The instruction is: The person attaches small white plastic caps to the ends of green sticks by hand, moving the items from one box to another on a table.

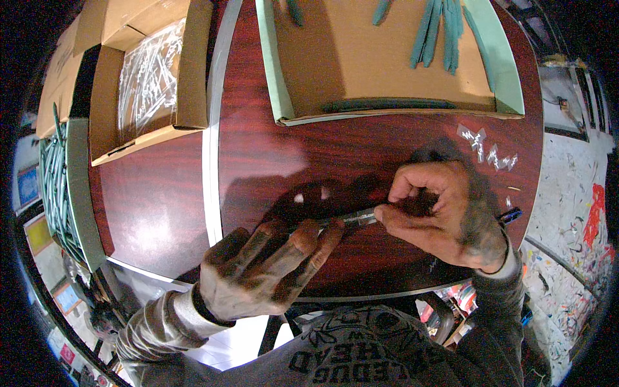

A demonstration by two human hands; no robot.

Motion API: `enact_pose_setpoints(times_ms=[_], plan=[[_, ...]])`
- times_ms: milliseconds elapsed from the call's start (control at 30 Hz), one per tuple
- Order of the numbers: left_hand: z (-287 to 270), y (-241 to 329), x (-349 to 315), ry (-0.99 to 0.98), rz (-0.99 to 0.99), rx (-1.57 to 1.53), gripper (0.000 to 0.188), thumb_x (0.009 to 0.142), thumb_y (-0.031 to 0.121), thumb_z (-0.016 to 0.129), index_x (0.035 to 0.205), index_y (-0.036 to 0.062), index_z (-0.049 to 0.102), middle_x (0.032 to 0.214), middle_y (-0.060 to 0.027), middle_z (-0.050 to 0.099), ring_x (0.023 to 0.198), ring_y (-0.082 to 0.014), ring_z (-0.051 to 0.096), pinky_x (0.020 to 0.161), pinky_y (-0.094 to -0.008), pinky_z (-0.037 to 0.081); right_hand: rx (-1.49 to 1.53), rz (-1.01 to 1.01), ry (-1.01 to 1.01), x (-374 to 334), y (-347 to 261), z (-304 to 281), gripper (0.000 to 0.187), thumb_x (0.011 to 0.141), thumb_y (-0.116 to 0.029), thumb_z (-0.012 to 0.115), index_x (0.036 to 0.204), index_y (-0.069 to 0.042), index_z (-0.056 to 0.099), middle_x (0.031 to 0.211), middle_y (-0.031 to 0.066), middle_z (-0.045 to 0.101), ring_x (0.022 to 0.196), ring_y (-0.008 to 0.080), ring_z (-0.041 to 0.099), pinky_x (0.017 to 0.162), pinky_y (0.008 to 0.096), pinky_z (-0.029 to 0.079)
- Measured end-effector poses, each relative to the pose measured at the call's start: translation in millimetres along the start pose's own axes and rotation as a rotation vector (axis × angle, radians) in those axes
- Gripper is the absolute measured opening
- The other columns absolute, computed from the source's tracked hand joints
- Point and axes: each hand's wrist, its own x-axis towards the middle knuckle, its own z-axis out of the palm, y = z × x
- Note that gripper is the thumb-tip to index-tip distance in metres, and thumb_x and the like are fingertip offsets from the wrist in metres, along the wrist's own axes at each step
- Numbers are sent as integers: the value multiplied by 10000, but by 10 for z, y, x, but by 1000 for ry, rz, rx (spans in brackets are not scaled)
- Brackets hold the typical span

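Note:
A slim dark stick with a printed band (pixel 359 218) lies across the middle, close above or on the dark red tabletop. My left hand (pixel 261 274) reaches over its left part, fingers stretched and slightly apart with the tips against it; its thumb is hidden. My right hand (pixel 445 216) pinches the right end between thumb and index finger, the other fingers curled. Whether the band is a sleeve or a label wrapped round the stick, I cannot tell. Beyond my right hand lie several small clear pieces with white print (pixel 477 143).
A shallow cardboard tray (pixel 380 84) with green sticks (pixel 438 35) stands at the far side. An open carton (pixel 103 106) at left holds clear strips (pixel 151 74). Left of it are bundled green sticks (pixel 59 193). A blue pen-like object (pixel 511 215) rests near my right wrist, by the table edge.

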Motion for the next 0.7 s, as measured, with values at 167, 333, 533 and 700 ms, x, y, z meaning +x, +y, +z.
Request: enact_pose_setpoints(times_ms=[167, 333, 533, 700], plan=[[6, -8, 7, 30, -5, -79, 310, 768, 174, 755, 1078, 165, 751, 1114, -81, 712, 773, -243, 695, 499, -308, 518, 3, 9, 2, -4, -11, 3, 200, 808, -126, 776, 758, -46, 600, 653, 89, 595, 584, 188, 574, 558, 343, 458], [59, -33, 68, 113, 50, -58, 271, 788, 183, 808, 1040, 117, 737, 974, -122, 731, 660, -223, 685, 454, -325, 516, -27, -26, 10, 4, -11, -3, 218, 798, -129, 773, 733, -41, 584, 634, 99, 588, 568, 210, 582, 556, 349, 469], [22, -1, 79, 51, -18, -114, 306, 759, 139, 811, 1058, 147, 745, 1087, -158, 701, 688, -234, 699, 489, -312, 554, 50, -43, 25, -8, 24, 18, 215, 805, -127, 758, 725, -37, 581, 632, 110, 589, 564, 221, 589, 557, 352, 474], [8, -7, 30, 27, 25, -38, 363, 734, 108, 780, 1084, 206, 764, 1238, -146, 654, 779, -259, 725, 491, -285, 548, 22, -66, 30, -1, 34, 7, 204, 802, -128, 761, 735, -41, 588, 635, 110, 594, 569, 226, 597, 566, 354, 482]])
